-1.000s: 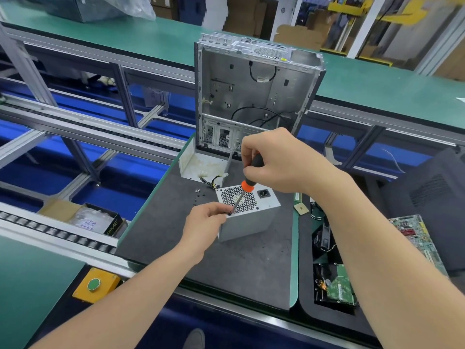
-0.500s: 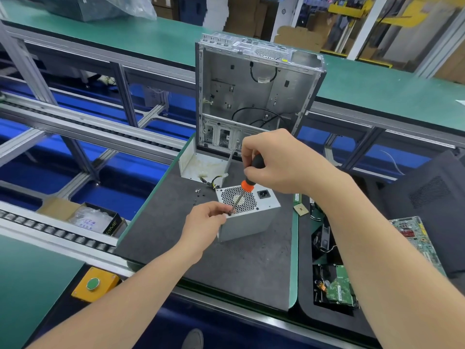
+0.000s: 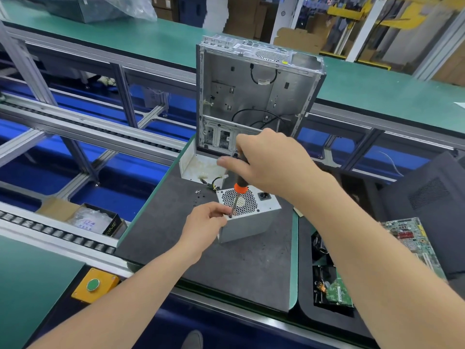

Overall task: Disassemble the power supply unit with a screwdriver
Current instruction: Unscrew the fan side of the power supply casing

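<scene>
We note the right hand (image 3: 266, 165) has regripped the screwdriver (image 3: 240, 188), its tip unmoved on the corner screw (image 3: 230, 216). The left hand (image 3: 203, 227), fingers curled, grips that corner of the power supply unit (image 3: 249, 224), mid-mat (image 3: 171, 238). We judge unscrewing continues.

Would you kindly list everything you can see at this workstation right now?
power supply unit: one, silver, centre of dark mat.
screwdriver: one, black-orange handle, tip at unit's near corner.
computer case: one, grey, open, upright behind mat.
loose screws: few, dark, on mat left of unit.
circuit board: one, green, far right.
push button: one, green, yellow box, lower left.
left hand: one, grips unit's corner.
right hand: one, grips screwdriver handle.
</scene>
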The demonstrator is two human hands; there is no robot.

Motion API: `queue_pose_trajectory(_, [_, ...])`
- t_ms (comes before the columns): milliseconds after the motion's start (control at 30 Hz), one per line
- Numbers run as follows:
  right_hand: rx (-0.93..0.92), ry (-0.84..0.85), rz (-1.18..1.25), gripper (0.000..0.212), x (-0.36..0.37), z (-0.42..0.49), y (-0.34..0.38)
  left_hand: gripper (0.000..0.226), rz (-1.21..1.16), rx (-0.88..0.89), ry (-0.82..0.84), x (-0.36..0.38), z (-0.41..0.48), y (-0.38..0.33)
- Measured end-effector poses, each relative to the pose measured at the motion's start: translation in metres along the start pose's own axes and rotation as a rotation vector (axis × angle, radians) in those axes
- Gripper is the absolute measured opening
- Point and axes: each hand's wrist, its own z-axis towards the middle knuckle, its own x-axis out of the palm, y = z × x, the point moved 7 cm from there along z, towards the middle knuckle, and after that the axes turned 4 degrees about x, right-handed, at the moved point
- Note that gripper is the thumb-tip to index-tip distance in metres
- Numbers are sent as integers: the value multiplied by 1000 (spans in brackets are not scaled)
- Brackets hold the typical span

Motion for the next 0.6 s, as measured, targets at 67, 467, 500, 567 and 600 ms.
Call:
queue_pose_trajectory(67, [-83, 54, 106, 33, 0, 0, 6, 31, 24, -4, 18, -1, 0, -2])
queue_pose_trajectory(467, [-117, 83, 17, 44, -5, 3, 9, 29, 77, 6, 43, -3, 1, -5])
queue_pose_trajectory(500, [-172, 136, 108, 30, -5, 1, 12, 29, 77, 3, 46, -3, 2, -5])
queue_pose_trajectory(567, [-264, 216, 228, 4, -8, -2, 15, 30, 68, -14, 57, -2, 2, -5])
queue_pose_trajectory(600, [-280, 246, 256, 15, -10, -3, 14, 30, 66, -22, 64, -1, 3, -5])
